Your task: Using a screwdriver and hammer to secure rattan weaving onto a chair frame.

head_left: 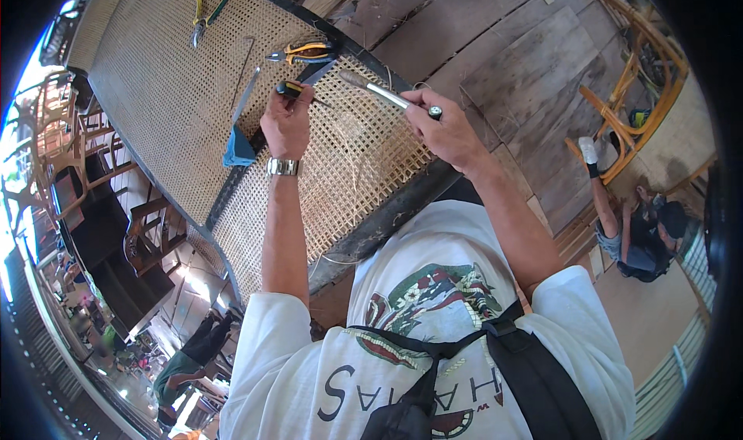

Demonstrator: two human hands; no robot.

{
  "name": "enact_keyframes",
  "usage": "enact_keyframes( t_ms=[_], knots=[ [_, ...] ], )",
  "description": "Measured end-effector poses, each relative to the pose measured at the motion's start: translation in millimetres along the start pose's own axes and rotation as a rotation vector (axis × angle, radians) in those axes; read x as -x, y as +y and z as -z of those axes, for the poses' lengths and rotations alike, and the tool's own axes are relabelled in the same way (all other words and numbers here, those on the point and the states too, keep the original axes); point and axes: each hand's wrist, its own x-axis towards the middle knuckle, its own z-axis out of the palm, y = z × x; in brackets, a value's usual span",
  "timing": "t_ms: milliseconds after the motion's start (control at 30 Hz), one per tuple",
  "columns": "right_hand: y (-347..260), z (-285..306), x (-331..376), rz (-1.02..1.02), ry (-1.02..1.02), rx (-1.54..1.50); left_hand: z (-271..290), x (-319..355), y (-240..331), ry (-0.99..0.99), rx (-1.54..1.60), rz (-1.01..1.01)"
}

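Observation:
My left hand (286, 126), wearing a metal watch, is closed around a black-and-yellow handled tool (289, 89), perhaps an awl or screwdriver. A thin dark shaft shows to the right of its fingers. In my right hand (445, 130) is a silver-shafted tool (388, 95) with a brownish end pointing up-left; its exact kind is unclear. Both hands are over a woven cane panel (348, 157) in a dark frame (379, 227). Orange-and-black pliers (306, 51) rest beyond my left hand, near a flat metal blade (319, 72). A blue-handled blade tool (240, 147) lies to its left.
Yellow-and-green handled pliers (205, 20) and a thin rod (242, 65) lie on the far cane. Wooden chairs (147, 227) stand at left, with a rattan frame (619, 123) at right. One person (646, 235) sits right; another (193, 355) is lower left. Wooden planks (534, 84) cover the floor.

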Motion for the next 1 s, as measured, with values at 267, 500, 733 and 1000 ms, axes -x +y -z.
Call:
enact_keyframes(
  t_ms=[267, 500, 733, 1000],
  knots=[
    [5.8, 4.2, 4.2, 0.001, -0.124, 0.068, -0.3, 1.3, 7.4, -0.084, 0.018, -0.005],
    [3.0, 0.8, 6.1, 0.017, 0.029, -0.116, -3.2, 7.0, 11.8, -0.139, -0.099, 0.021],
    [-5.0, 16.6, 18.2, -0.096, -0.105, -0.108, 3.0, 8.2, 12.3, -0.134, 0.078, -0.019],
    [-3.6, 18.8, 17.7, -0.160, -0.130, 0.068, -0.3, 11.7, 24.9, -0.214, -0.038, 0.002]
  ],
)
